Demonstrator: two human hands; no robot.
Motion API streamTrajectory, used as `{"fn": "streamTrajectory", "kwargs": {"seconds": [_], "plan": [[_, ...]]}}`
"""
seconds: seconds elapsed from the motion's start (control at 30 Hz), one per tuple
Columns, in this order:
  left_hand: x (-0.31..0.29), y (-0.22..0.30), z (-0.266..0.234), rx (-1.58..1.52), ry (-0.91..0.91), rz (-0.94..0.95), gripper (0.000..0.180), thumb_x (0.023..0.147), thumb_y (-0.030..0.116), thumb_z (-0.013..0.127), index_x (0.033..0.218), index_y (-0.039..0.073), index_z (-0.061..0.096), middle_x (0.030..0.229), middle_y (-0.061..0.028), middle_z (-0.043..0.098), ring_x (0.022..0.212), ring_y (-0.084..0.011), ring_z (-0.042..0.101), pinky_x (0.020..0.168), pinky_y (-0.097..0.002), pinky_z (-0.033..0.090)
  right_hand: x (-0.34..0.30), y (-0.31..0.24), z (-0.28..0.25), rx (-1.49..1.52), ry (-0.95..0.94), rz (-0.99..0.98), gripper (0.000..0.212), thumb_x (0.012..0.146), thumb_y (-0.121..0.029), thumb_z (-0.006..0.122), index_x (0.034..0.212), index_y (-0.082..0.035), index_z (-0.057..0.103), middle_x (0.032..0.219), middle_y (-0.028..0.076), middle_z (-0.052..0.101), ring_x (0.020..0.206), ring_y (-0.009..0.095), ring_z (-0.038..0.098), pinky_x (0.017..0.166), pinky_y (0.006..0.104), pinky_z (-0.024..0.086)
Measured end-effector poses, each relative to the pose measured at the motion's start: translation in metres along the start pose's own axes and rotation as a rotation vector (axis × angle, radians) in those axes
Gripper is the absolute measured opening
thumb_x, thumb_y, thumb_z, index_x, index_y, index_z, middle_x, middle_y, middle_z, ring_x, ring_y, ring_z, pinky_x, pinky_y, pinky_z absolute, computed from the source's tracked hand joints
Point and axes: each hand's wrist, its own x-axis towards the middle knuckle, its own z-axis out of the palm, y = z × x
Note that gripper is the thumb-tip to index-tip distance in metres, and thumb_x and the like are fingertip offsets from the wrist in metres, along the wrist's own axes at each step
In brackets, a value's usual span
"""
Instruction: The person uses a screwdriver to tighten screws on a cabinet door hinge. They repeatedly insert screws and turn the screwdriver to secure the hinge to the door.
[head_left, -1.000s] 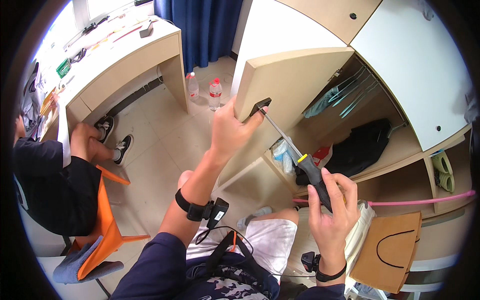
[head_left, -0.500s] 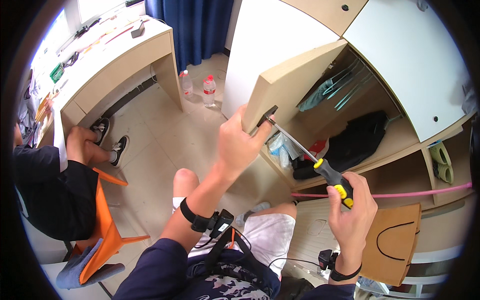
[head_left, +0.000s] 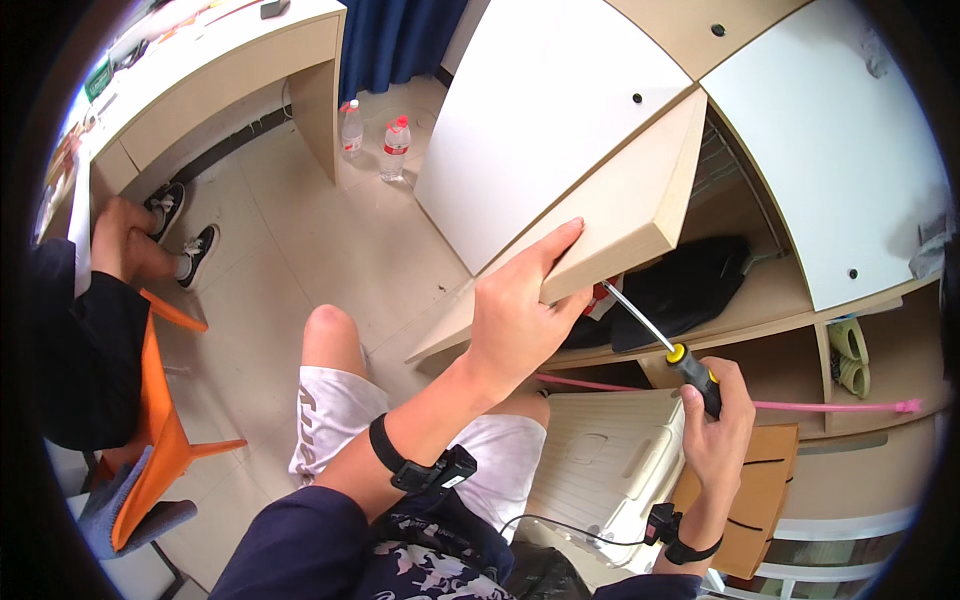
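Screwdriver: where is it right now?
In the head view, the screwdriver is right of centre, its handle in the grip of the right hand, its shaft slanting up-left toward the open cabinet door and the left hand.

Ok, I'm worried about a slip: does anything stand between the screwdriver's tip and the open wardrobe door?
Only the left hand is close: its thumb is at the edge of the wardrobe door, near the tip of the screwdriver. Nothing else visible intervenes; whether tip and door touch, I cannot tell.
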Motion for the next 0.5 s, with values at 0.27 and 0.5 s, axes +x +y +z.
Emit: {"fn": "streamTrajectory", "kwargs": {"seconds": [0.27,0.5], "plan": [[0.002,-0.002,-0.001,0.003,0.041,0.072,0.045,0.076,0.001,0.072,0.121,0.002,0.064,0.094,-0.0154,0.073,0.076,-0.0195,0.071,0.068,-0.0277,0.055,-0.002,0.005,0.001,0.173,0.071,-0.098,0.028,0.08,-0.009,0.074,0.097,0.0,0.055,0.093,0.014,0.058,0.077,0.025,0.054,0.072,0.0297,0.046],[0.001,-0.002,-0.002,-0.006,0.016,0.068,0.045,0.075,0.0,0.072,0.12,0.002,0.064,0.097,-0.0159,0.072,0.077,-0.0231,0.07,0.069,-0.03,0.055,0.001,-0.008,0.0,0.348,0.017,0.011,0.027,0.082,-0.015,0.075,0.095,0.001,0.057,0.086,0.011,0.056,0.073,0.018,0.053,0.067,0.0277,0.045]]}}
